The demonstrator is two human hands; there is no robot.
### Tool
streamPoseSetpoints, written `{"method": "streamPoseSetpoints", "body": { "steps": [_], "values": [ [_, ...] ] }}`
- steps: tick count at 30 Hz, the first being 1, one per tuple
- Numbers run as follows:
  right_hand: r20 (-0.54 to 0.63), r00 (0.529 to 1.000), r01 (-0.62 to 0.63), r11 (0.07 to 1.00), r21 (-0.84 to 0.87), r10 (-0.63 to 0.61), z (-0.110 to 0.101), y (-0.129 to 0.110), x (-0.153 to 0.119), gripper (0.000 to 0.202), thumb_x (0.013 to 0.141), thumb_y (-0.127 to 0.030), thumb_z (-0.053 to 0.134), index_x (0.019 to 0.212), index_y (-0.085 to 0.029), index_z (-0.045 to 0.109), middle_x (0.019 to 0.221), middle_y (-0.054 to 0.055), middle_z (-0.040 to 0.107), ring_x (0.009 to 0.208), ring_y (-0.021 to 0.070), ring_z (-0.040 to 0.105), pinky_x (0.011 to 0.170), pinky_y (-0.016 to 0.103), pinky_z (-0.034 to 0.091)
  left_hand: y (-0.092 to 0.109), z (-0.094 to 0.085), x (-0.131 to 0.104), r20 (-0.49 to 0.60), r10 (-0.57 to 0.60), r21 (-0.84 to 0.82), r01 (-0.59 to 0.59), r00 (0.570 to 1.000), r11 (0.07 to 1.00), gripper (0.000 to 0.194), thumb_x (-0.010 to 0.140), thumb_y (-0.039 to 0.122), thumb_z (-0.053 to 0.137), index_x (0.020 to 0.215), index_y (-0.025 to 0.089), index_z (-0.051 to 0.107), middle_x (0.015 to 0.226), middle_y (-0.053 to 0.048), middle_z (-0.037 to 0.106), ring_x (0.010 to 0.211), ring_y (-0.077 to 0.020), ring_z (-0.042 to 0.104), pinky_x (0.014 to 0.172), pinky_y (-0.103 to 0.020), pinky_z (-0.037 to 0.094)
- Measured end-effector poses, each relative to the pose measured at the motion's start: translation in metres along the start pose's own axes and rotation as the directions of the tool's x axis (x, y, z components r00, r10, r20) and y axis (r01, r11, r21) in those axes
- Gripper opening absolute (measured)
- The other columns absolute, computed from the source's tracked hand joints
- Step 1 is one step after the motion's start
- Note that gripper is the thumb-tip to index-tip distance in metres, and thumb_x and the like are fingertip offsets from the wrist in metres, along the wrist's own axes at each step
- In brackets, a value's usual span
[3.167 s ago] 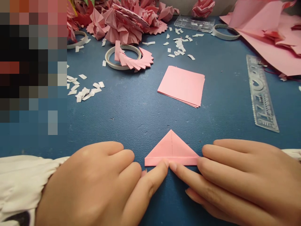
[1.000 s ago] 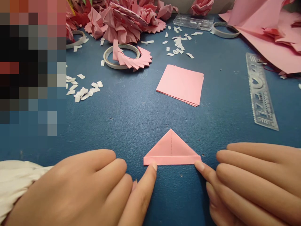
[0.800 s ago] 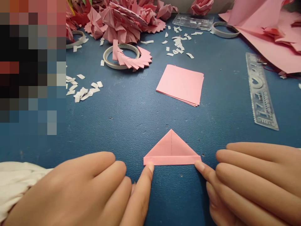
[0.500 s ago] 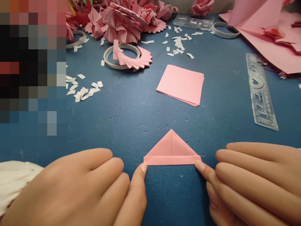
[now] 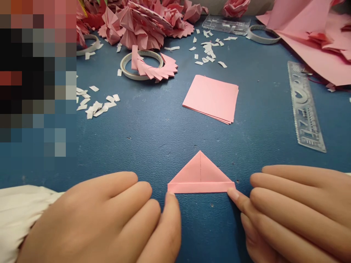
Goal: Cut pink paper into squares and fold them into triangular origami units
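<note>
A folded pink paper point(image 5: 201, 171) lies flat on the blue table, a triangle with its point away from me and a narrow strip turned up along the near edge. A dark crease runs down its middle. At its left corner, one fingertip of my left hand point(image 5: 109, 215) presses on the strip, the other fingers curled together. On the opposite corner rests a fingertip of my right hand point(image 5: 296, 212), whose remaining fingers are also curled in. Beyond the fold sits a small stack of pink paper squares point(image 5: 211, 98).
A clear stencil ruler point(image 5: 307, 106) lies at right. Farther back are a tape roll point(image 5: 127, 73) under a pink folded-paper ring point(image 5: 159, 69), scattered white scraps point(image 5: 101, 108), folded paper flowers point(image 5: 142, 25), another tape roll point(image 5: 263, 39) and large pink sheets point(image 5: 312, 40). A pixelated patch hides the upper left.
My left hand has shifted slightly right and its pressing finger is now more bent at the paper's left corner. The folded paper and my right hand have barely moved.
</note>
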State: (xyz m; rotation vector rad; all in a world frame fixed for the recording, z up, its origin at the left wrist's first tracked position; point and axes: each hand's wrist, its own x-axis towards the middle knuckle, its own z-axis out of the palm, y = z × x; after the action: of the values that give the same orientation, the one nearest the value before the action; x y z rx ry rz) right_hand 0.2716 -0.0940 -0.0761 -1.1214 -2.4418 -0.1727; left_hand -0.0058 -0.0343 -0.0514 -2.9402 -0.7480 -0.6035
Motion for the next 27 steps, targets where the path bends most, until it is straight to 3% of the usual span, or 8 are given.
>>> {"method": "streamPoseSetpoints", "body": {
  "steps": [4,6,9,13,16,21,27],
  "values": [
    [0.004,1.000,0.011,1.000,-0.003,-0.011,-0.001,0.001,-0.006,0.047,0.099,-0.068,0.056,0.085,-0.025,0.069,0.065,0.003,0.051,0.068,0.0209,0.055,0.056,0.036,0.048,-0.001,-0.001,0.010,0.042,-0.001,-0.092,0.005,0.999,0.996,0.028,0.104,0.006,0.040,0.099,0.019,0.064,0.058,0.005,0.054,0.052,-0.0195,0.049,0.055,-0.044,0.033],
    [0.007,1.000,0.019,1.000,-0.006,-0.018,-0.002,0.001,-0.006,0.046,0.099,-0.067,0.056,0.088,-0.025,0.070,0.066,0.002,0.051,0.068,0.0208,0.055,0.057,0.036,0.048,-0.002,-0.002,0.012,0.030,0.006,-0.118,-0.002,1.000,0.993,0.028,0.101,0.004,0.042,0.100,0.019,0.065,0.058,0.005,0.053,0.054,-0.0199,0.050,0.058,-0.043,0.039],
    [0.007,1.000,0.027,1.000,-0.013,-0.027,-0.002,0.001,0.000,0.038,0.100,-0.061,0.060,0.090,-0.025,0.070,0.067,0.002,0.053,0.069,0.0203,0.056,0.058,0.036,0.048,-0.003,-0.002,0.012,0.030,0.024,-0.119,-0.021,0.999,0.993,0.031,0.095,-0.001,0.045,0.108,0.017,0.067,0.060,0.005,0.053,0.054,-0.0203,0.050,0.055,-0.042,0.037],
    [-0.053,0.997,0.050,0.998,0.027,-0.048,-0.001,0.006,0.024,0.013,0.102,-0.031,0.063,0.094,-0.022,0.069,0.068,-0.002,0.053,0.068,0.0180,0.055,0.061,0.039,0.048,-0.003,-0.001,0.009,0.048,0.000,-0.103,0.005,0.999,0.995,0.030,0.095,-0.001,0.043,0.107,0.016,0.066,0.061,0.005,0.055,0.056,-0.0198,0.053,0.059,-0.042,0.042],
    [-0.046,0.985,0.168,0.978,0.126,-0.164,-0.001,0.012,0.041,0.014,0.102,-0.014,0.055,0.104,-0.015,0.069,0.071,-0.002,0.055,0.068,0.0176,0.052,0.059,0.042,0.043,-0.002,-0.002,0.008,0.038,-0.022,-0.094,0.025,0.999,0.995,0.027,0.096,0.001,0.043,0.100,0.018,0.064,0.062,0.005,0.055,0.057,-0.0195,0.054,0.063,-0.042,0.044],
    [-0.005,0.974,0.221,0.957,0.189,-0.224,-0.001,0.020,0.048,0.025,0.110,-0.018,0.047,0.119,-0.010,0.068,0.079,-0.001,0.061,0.075,0.0176,0.053,0.066,0.044,0.043,0.000,-0.003,0.008,0.039,-0.014,-0.101,0.018,0.999,0.995,0.026,0.097,0.002,0.044,0.094,0.019,0.063,0.061,0.005,0.055,0.056,-0.0194,0.054,0.064,-0.043,0.044],
    [0.010,0.978,0.203,0.956,0.211,-0.210,-0.003,0.016,0.045,0.021,0.108,-0.013,0.048,0.109,-0.011,0.069,0.075,-0.002,0.057,0.069,0.0177,0.047,0.062,0.043,0.036,-0.002,-0.005,0.007,0.044,0.001,-0.096,0.003,0.999,0.995,0.025,0.098,0.002,0.044,0.098,0.017,0.064,0.064,0.004,0.059,0.059,-0.0196,0.056,0.064,-0.043,0.045]
  ]
}}
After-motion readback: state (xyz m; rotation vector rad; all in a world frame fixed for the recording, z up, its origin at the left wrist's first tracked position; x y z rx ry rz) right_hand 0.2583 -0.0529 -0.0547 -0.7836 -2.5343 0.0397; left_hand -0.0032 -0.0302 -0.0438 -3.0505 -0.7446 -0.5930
